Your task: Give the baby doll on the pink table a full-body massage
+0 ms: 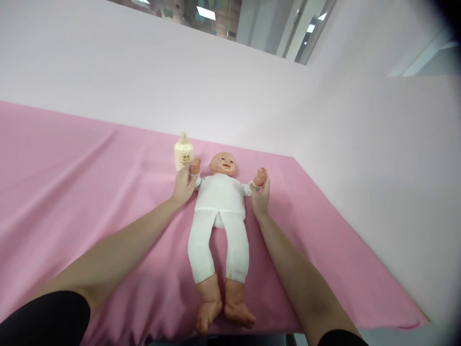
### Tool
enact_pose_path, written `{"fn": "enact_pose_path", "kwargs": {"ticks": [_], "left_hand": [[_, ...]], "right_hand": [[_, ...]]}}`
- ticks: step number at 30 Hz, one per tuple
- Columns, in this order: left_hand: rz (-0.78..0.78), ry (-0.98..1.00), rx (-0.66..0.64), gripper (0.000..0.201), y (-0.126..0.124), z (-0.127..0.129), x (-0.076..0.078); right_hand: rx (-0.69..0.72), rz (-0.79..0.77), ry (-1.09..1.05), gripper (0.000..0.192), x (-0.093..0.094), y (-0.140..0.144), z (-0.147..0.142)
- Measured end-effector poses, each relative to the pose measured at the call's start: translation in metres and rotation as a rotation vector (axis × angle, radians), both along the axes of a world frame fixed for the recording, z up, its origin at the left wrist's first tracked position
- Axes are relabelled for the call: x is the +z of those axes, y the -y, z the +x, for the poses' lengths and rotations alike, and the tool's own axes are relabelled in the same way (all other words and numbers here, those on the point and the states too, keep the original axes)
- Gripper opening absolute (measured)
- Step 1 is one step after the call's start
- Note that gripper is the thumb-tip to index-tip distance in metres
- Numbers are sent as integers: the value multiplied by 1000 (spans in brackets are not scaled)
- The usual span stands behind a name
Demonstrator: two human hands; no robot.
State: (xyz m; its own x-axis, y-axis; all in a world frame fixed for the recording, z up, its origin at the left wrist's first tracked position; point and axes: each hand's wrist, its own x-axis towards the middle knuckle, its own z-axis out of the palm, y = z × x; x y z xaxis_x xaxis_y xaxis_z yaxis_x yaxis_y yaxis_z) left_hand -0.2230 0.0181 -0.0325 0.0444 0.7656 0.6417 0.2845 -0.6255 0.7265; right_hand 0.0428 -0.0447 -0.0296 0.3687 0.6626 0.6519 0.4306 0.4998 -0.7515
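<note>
A baby doll (220, 194) in white top and trousers lies on its back on a pink cloth (144, 202), head towards the wall and bare feet towards me. My left hand (185, 185) is closed around the doll's forearm on the left, just below its small hand. On the other side my right hand (260, 194) grips the doll's other forearm near the wrist. Both doll arms are bent outward, hands raised beside the head. Close behind my left hand stands a cream pump bottle (183, 153), its lower part partly covered by the doll's hand.
White walls (144, 72) rise behind the cloth-covered surface and along its right side. A window (223, 19) with reflections sits at the top. The cloth has folds on the left and its front edge lies just past the doll's feet.
</note>
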Motion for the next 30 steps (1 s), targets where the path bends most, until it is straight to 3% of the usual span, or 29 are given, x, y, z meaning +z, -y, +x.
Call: {"fn": "enact_pose_path", "kwargs": {"ticks": [3,6,9,13,17,21,25,27,30], "left_hand": [[92,-363,13,42,7,5,2],[139,-563,-21,39,10,9,0],[152,-613,-41,38,11,11,-2],[135,-581,-29,38,11,11,-1],[87,-393,47,41,9,7,1],[9,61,118,42,-6,-2,-6],[-214,453,184,37,-25,-14,-18],[-304,543,242,35,-30,-17,-23],[-300,546,225,38,-30,-16,-23]], "right_hand": [[-50,-88,218,52,0,4,-7],[-39,-167,465,42,-4,4,-12],[41,-213,603,45,-6,3,-15],[25,-214,574,51,-6,2,-15],[-18,-215,447,55,-4,3,-12],[-42,-109,159,63,-3,-1,-6],[-14,2,-190,68,-11,-11,8],[-66,-28,-314,68,-16,-15,15],[-109,-63,-349,67,-18,-16,19]]}}
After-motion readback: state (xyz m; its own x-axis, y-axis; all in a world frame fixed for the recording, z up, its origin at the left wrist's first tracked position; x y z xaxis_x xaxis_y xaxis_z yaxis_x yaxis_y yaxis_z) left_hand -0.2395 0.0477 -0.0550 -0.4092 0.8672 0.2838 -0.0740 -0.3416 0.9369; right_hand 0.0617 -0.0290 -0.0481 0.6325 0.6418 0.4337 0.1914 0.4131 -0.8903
